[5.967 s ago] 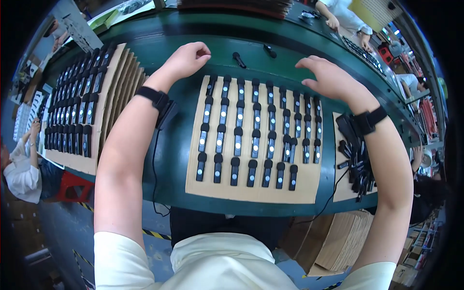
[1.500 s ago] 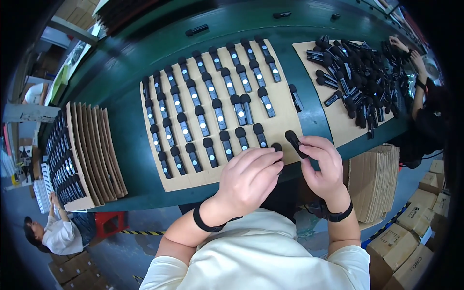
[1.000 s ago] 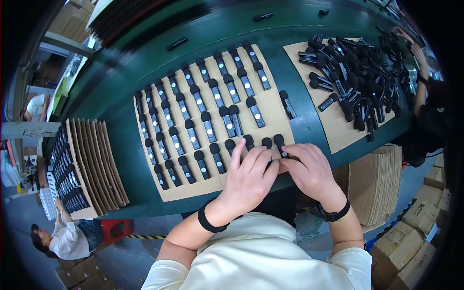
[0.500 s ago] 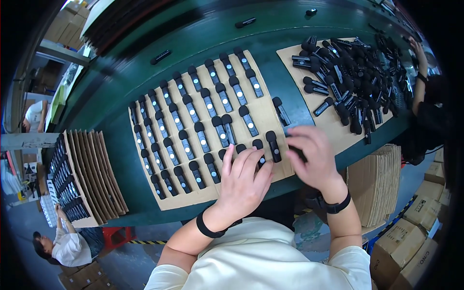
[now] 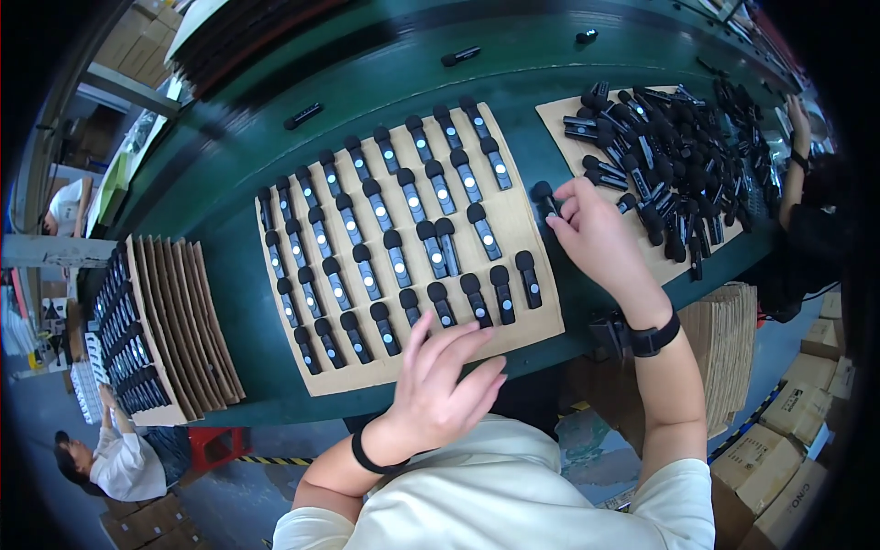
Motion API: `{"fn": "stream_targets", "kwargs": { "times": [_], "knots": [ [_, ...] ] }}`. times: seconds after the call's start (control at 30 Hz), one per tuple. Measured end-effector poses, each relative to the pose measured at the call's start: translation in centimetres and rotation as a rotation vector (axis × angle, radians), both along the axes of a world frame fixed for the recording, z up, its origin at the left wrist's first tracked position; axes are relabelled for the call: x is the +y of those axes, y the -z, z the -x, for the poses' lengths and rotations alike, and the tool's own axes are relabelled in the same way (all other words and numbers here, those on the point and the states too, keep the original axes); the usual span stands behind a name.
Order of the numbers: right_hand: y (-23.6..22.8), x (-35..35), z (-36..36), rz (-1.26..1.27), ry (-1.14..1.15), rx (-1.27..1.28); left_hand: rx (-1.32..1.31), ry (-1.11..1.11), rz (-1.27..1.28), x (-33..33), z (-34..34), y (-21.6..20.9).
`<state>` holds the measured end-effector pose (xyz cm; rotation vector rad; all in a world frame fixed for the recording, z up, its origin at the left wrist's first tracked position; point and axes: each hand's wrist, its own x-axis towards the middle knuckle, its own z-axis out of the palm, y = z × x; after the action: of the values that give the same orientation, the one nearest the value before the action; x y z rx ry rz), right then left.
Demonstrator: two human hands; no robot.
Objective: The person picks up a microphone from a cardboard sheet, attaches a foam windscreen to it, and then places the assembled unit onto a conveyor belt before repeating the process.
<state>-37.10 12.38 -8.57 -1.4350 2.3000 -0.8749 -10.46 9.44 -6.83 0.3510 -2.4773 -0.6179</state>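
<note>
My left hand [image 5: 445, 385] hovers over the near edge of a cardboard sheet [image 5: 515, 225], fingers spread and holding nothing. Small black microphones with round foam heads lie on the sheet in rows; one of them [image 5: 474, 298] is just beyond my left fingertips. Most carry a pale round dot on the body. Right of the sheet, my right hand [image 5: 594, 229] pinches another microphone [image 5: 543, 192] between thumb and fingers, its foam head pointing away from me. My fingers partly hide its body.
A heap of similar microphones [image 5: 660, 170] covers a second cardboard sheet [image 5: 561, 115] at the right. Three loose ones lie along the far side of the green table [image 5: 367, 92]. Upright cardboard layers [image 5: 188, 339] stand at the left. Other people are at both sides.
My left hand has lifted off the near row and drawn back toward me. My right hand has moved away from me to the microphone beside the sheet and closed on it.
</note>
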Motion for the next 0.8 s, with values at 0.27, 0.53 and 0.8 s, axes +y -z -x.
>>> {"fn": "stream_targets", "kwargs": {
  "times": [0.27,0.53,0.8],
  "knots": [
    [-2.4,-0.8,-1.3,-0.014,-0.07,-0.378,-0.01,-0.141,0.033,-1.5,-5.1,-0.6],
    [-2.4,-1.8,-2.5,-0.067,-0.052,-0.257,-0.01,-0.299,0.095,-2.7,-9.1,-0.7],
    [-1.8,-1.9,-2.5,-0.068,-0.05,-0.225,-0.026,-0.43,0.137,-4.0,-11.7,-0.7]
  ]
}}
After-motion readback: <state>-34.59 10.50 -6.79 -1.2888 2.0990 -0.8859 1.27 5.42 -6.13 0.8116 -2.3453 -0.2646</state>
